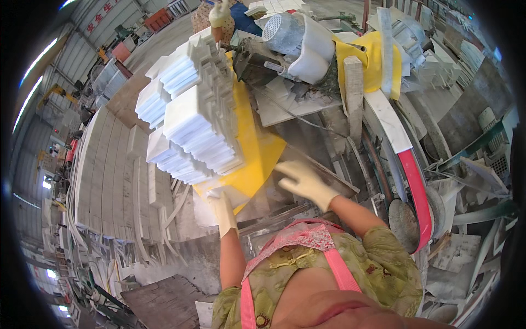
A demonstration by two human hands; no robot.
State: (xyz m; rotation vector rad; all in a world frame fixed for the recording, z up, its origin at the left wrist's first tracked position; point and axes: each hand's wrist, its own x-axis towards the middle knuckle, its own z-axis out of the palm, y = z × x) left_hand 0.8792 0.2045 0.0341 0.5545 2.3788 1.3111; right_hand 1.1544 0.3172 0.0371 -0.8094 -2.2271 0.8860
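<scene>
Several stacks of thin white stone tiles stand ahead of me on a yellow sheet. At the near end of the stacks, my left hand, in a pale glove, is closed at the edge of a flat white tile. Its fingers are partly hidden, so how firm the hold is stays unclear. My right hand, gloved alike, hovers near the sheet's right corner. Its fingers are spread and nothing is in them.
A motor sits beyond the stacks. To the right run a white slab and a red strip beside a wooden post. Long stone strips lie on the left. Another person's gloved hand shows at the far side.
</scene>
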